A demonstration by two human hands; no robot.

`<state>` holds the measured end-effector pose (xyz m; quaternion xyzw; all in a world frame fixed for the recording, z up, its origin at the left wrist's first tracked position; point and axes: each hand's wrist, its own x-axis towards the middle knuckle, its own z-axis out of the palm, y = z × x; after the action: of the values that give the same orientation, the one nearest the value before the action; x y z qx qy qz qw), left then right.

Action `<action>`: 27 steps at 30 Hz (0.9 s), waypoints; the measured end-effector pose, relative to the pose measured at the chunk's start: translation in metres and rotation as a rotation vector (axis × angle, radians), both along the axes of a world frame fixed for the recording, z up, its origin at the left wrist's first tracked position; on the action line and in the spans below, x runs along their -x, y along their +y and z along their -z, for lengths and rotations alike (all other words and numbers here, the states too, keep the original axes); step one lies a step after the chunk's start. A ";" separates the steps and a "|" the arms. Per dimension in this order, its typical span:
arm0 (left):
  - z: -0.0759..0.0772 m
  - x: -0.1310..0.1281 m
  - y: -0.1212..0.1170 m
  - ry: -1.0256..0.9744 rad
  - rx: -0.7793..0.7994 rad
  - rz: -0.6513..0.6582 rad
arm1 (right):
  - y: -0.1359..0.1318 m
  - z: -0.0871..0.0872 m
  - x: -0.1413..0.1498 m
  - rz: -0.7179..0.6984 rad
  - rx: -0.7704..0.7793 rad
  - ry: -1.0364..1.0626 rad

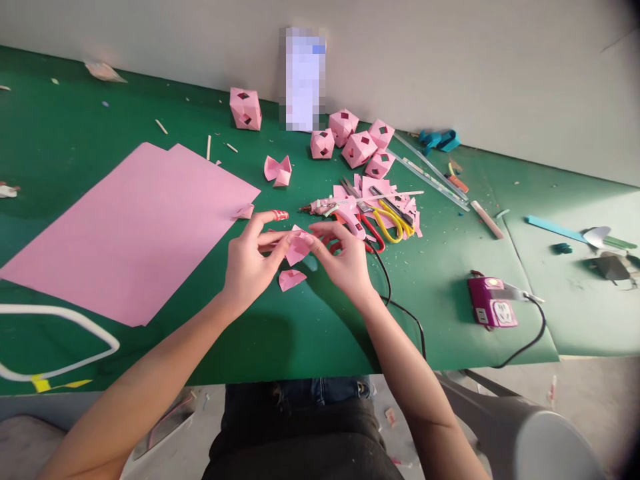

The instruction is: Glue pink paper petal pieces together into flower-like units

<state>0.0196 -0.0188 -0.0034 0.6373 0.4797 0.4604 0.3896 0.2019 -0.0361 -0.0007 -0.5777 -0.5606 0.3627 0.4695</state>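
Note:
Between my two hands is a small folded piece of pink paper [299, 247]. My left hand [254, 259] pinches its left side with thumb and fingers; a red-and-white wrap covers the tip of the index finger. My right hand [344, 259] grips the right edge, thumb in front. Just below lies another folded pink paper piece [292, 280] on the green table. Beyond my hands sits a partly joined pink paper shape [278, 171]. A pink glue gun [325, 206] lies close beyond my right hand, beside red-handled scissors [376, 233] and yellow-handled scissors [395, 223].
Several finished pink paper balls [359, 149] stand at the back, with another paper ball [245, 110] farther left. Large pink sheets [130, 233] cover the left side. A phone [304, 80] leans on the wall. A purple power socket [493, 303] with a black cord sits right.

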 end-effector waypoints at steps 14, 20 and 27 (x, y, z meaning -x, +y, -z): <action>0.001 -0.004 0.000 -0.065 0.007 0.034 | -0.008 0.000 0.020 0.146 0.045 0.047; 0.001 -0.001 0.004 -0.079 0.014 0.024 | -0.010 -0.002 0.024 0.039 0.094 0.098; 0.002 0.001 0.009 -0.069 0.019 0.043 | -0.010 -0.003 0.022 -0.016 0.117 0.031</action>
<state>0.0184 -0.0095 -0.0054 0.6275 0.4566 0.4689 0.4218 0.1802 -0.0463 0.0020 -0.5939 -0.5357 0.4075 0.4407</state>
